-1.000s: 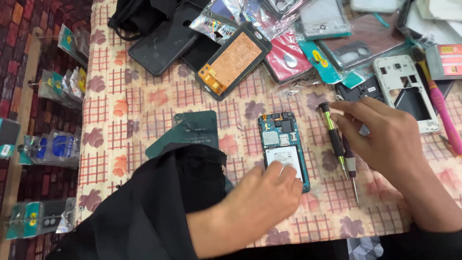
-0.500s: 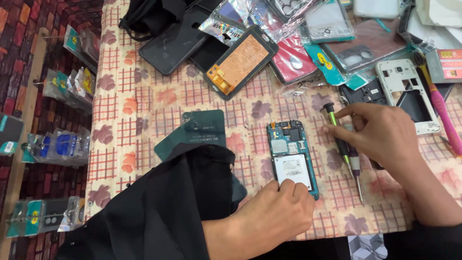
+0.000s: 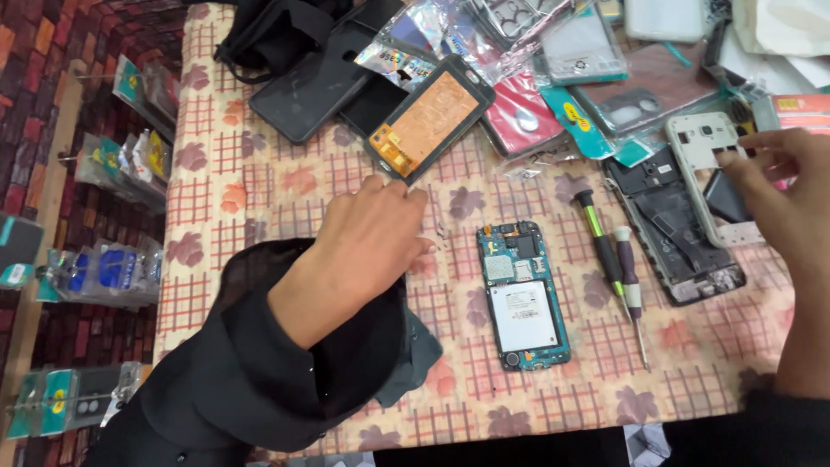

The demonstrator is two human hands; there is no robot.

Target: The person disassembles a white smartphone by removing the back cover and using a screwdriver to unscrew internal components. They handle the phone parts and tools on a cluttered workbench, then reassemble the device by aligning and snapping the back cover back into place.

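A: Hands?

B: I see the left hand (image 3: 376,238) loosely curled, holding nothing, over the counter (image 3: 259,186), fingertips just below the orange-backed screen panel (image 3: 430,117); the right hand (image 3: 791,195) has its fingers part open at the white phone frame (image 3: 711,173), grip unclear.

A: The phone?

B: The opened phone (image 3: 521,294) lies flat between both hands, untouched; two screwdrivers (image 3: 616,264) just beside it, on its right.
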